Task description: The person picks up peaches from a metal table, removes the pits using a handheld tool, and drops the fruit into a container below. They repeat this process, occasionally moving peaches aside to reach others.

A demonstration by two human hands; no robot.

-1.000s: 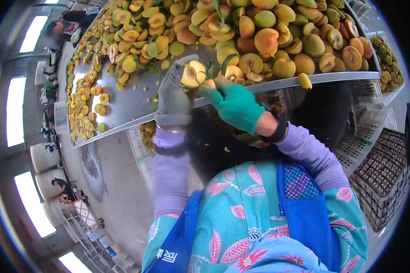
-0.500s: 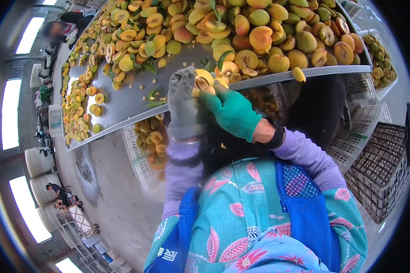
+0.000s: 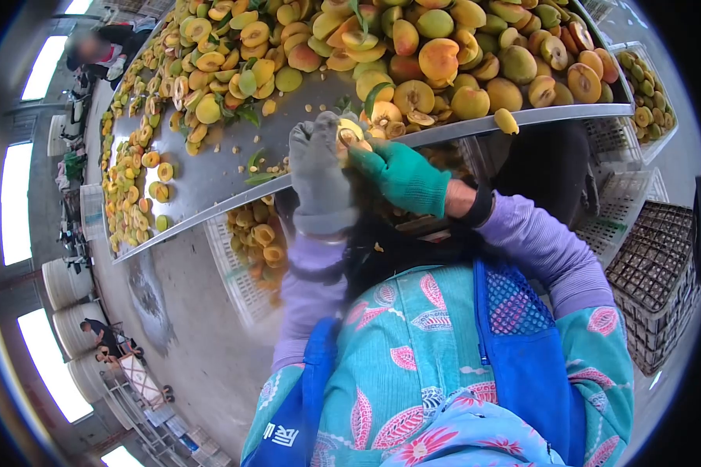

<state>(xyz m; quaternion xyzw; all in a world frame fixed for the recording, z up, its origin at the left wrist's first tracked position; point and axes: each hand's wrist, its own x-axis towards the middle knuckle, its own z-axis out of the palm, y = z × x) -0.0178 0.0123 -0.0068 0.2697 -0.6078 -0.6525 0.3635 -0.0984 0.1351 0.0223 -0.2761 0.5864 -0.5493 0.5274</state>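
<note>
In a grey glove, my left hand (image 3: 318, 173) is closed around a cut peach half (image 3: 348, 132), its hollow brown inside turned toward me. My right hand (image 3: 406, 177), in a green glove, reaches in from the right with bent fingers. Its fingertips grip the near edge of the same half, beside the hollow; whether they also pinch a pit is hidden. Both hands meet just over the rim of a metal table (image 3: 276, 185). Right behind them lie a peach half with an open centre (image 3: 383, 114) and a green leaf (image 3: 375, 95).
A heap of halved and whole peaches (image 3: 440, 58) covers the table's far side, with loose pits and leaves before it. Crates of fruit stand below (image 3: 230, 261) and at right (image 3: 653, 97). Stacked dark crates (image 3: 653, 268) are further right. Other people (image 3: 105, 48) are at the left.
My right hand has drawn slightly down and right, its fingers still at the fruit. A yellow piece beside its fingertips no longer shows. My left hand keeps its hold on the peach half.
</note>
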